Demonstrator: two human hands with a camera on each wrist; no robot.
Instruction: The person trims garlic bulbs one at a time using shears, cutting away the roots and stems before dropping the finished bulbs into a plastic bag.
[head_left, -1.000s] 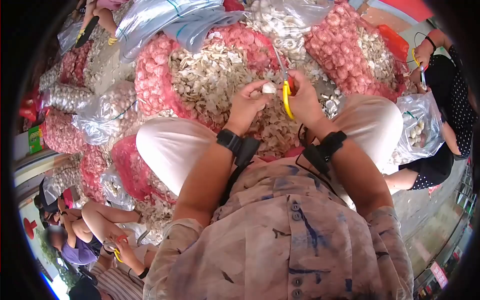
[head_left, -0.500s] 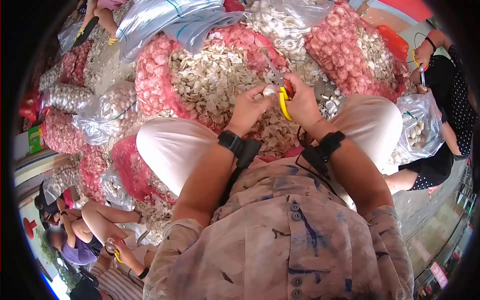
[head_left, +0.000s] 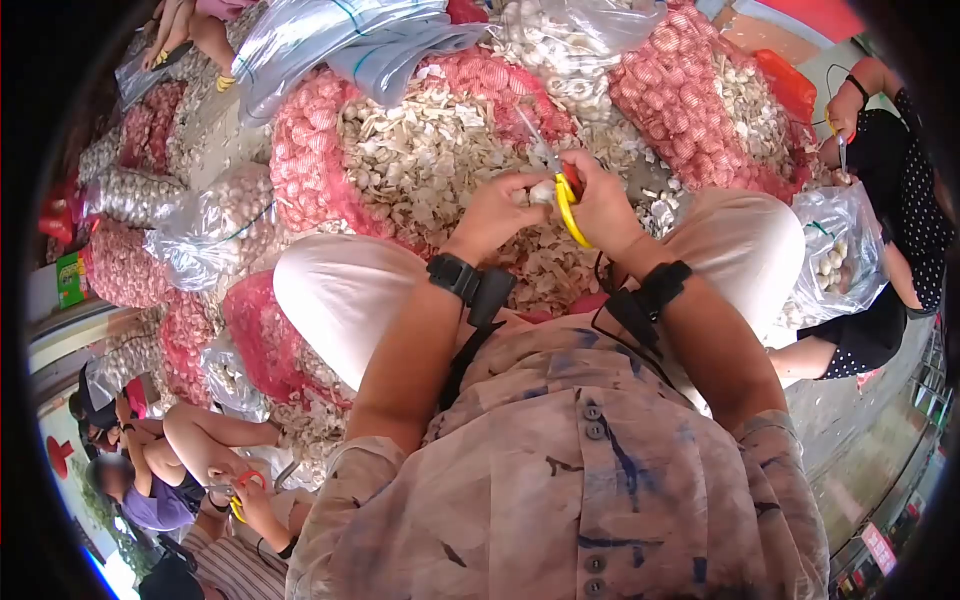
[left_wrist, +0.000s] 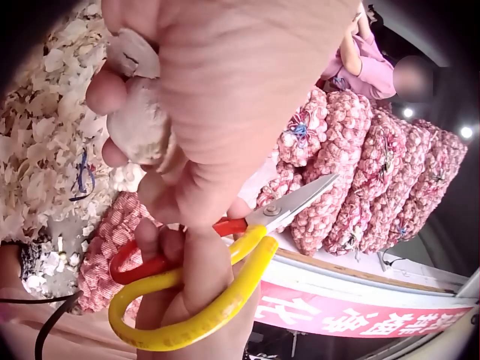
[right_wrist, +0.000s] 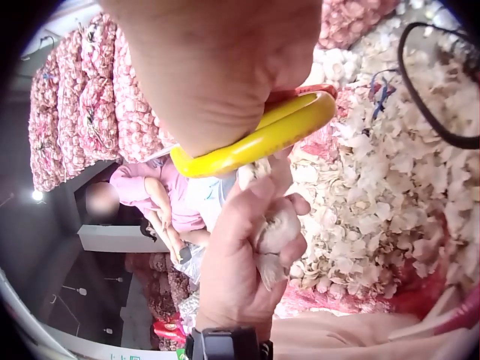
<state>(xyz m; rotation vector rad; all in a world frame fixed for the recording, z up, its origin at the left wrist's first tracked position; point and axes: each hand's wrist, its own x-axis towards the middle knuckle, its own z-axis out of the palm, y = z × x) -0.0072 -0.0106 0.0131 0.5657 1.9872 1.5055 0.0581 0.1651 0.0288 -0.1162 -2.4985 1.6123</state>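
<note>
In the head view my left hand (head_left: 497, 215) holds a white garlic bulb (head_left: 541, 192) between thumb and fingers. The left wrist view shows the bulb (left_wrist: 142, 120) against the palm, with papery skin. My right hand (head_left: 606, 203) grips scissors by their yellow and red handles (head_left: 566, 212), fingers through the loops. The scissor blades (left_wrist: 289, 204) point away from my body, nearly closed. Both hands are close together over a heap of garlic peelings (head_left: 420, 150). In the right wrist view the yellow handle (right_wrist: 255, 146) lies just above the left hand (right_wrist: 236, 259) and the bulb (right_wrist: 279, 229).
Red net sacks of garlic (head_left: 668, 95) surround the peelings. Clear plastic bags (head_left: 350, 45) lie at the top, and another bag with garlic (head_left: 832, 255) stands at the right. Other people sit at the left and right; a black cable (right_wrist: 420, 105) hangs near the right wrist.
The left hand has turned a little, and its fingers now cover more of the bulb. The right hand and scissors have shifted slightly left and lower, and the two hands are closer together.
</note>
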